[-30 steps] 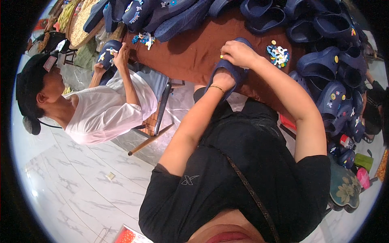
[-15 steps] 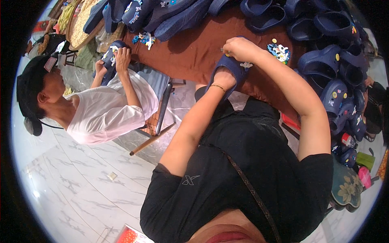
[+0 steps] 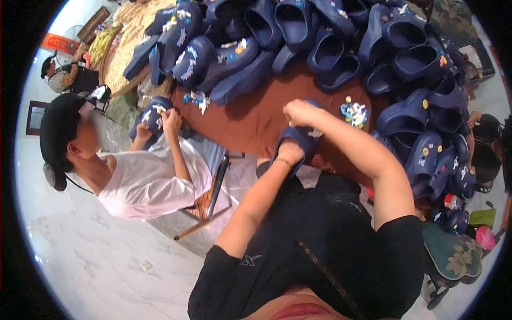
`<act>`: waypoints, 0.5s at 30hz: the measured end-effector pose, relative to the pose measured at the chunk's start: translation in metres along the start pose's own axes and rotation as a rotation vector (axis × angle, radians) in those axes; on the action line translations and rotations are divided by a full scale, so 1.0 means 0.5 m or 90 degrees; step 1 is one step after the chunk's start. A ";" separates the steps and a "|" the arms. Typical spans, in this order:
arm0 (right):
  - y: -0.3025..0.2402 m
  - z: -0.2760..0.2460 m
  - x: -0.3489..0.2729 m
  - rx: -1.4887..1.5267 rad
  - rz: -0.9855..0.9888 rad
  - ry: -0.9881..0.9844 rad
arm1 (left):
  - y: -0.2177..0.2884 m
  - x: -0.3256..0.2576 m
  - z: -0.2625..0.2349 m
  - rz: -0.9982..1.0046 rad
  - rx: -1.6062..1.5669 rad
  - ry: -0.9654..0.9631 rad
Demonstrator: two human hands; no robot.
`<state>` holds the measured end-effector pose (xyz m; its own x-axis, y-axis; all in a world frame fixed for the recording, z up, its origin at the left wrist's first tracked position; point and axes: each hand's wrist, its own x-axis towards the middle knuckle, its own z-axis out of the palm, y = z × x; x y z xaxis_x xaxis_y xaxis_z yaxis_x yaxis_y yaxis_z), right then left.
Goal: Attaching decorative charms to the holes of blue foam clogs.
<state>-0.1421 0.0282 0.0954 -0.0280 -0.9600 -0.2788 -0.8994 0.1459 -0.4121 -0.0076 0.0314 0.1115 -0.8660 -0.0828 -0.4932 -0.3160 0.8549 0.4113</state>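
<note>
My left hand (image 3: 291, 151) reaches into the foot opening of a navy blue clog (image 3: 306, 141), and its fingers are hidden inside. The clog is held at the near edge of a table with a brown cloth (image 3: 250, 114). Over the clog's upper my right hand (image 3: 302, 113) is closed, fingers curled down against it. Whatever those fingers pinch, if anything, is hidden. A small yellow spot shows by the fingertips, and a pale charm (image 3: 315, 133) sits on the clog. Right of my hand lies a pile of colourful shoe charms (image 3: 354, 114).
Many navy clogs (image 3: 328, 50) line the table's far and right sides. Another charm pile (image 3: 197, 101) lies at left, near a seated person in white (image 3: 149, 181) handling a decorated clog (image 3: 154, 114). A round woven tray (image 3: 120, 66) stands behind. A padded stool (image 3: 453, 250) is at lower right.
The view has tilted up, showing more of the clogs at the back. Both my hands stay at the same clog, the right still closed over its upper.
</note>
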 end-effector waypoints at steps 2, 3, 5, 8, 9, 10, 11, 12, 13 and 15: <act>-0.014 -0.008 0.011 0.049 -0.015 -0.017 | -0.057 0.033 0.097 0.065 0.122 0.258; -0.020 -0.015 0.008 0.055 -0.011 -0.032 | -0.062 0.041 0.106 0.087 0.124 0.296; -0.025 -0.015 -0.003 0.030 0.019 0.004 | -0.039 0.040 0.075 0.083 0.078 0.285; -0.033 -0.021 -0.005 0.048 0.016 -0.001 | -0.064 0.056 0.108 0.117 0.062 0.354; -0.021 -0.020 -0.005 0.084 0.042 -0.010 | -0.056 0.059 0.091 0.180 0.097 0.432; -0.012 -0.017 -0.004 0.096 0.065 -0.002 | -0.039 0.048 0.069 0.087 -0.010 0.280; -0.001 -0.014 0.000 0.094 0.071 0.003 | -0.036 0.057 0.069 0.094 -0.007 0.281; -0.002 -0.008 0.009 0.089 0.102 -0.011 | -0.040 0.059 0.077 0.114 -0.003 0.329; -0.011 -0.007 0.015 0.084 0.133 -0.027 | -0.048 0.059 0.092 0.132 0.000 0.375; -0.026 -0.006 0.013 0.081 0.185 -0.022 | -0.075 0.074 0.125 0.116 0.074 0.399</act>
<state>-0.1320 0.0192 0.1012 -0.2580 -0.8654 -0.4296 -0.7941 0.4432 -0.4159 -0.0034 0.0285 0.0300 -0.9741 -0.1841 0.1309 -0.1296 0.9302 0.3434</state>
